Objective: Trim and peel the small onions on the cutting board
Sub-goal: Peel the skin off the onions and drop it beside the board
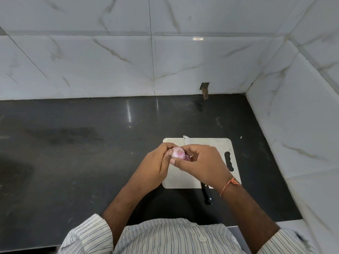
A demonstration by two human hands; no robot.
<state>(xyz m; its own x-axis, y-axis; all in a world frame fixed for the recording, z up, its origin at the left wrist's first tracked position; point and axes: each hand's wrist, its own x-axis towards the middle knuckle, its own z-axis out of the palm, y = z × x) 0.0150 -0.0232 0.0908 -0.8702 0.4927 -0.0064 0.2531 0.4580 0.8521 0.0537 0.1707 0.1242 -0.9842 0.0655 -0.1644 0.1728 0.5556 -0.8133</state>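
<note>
Your left hand (158,162) and right hand (200,163) meet above the cutting board (220,145), both curled around one small pink onion (178,153). You pinch it from the left with your left fingers and thumb, while your right fingers grip it from the right and your right thumb lies just below it. The onion is lifted off the board. A knife (186,140) lies on the board under your right hand, its black handle toward you, overhanging onto the dark surface (73,143).

White pinstriped shirt (172,239), rolled sleeves, orange wrist thread (228,185)
</note>
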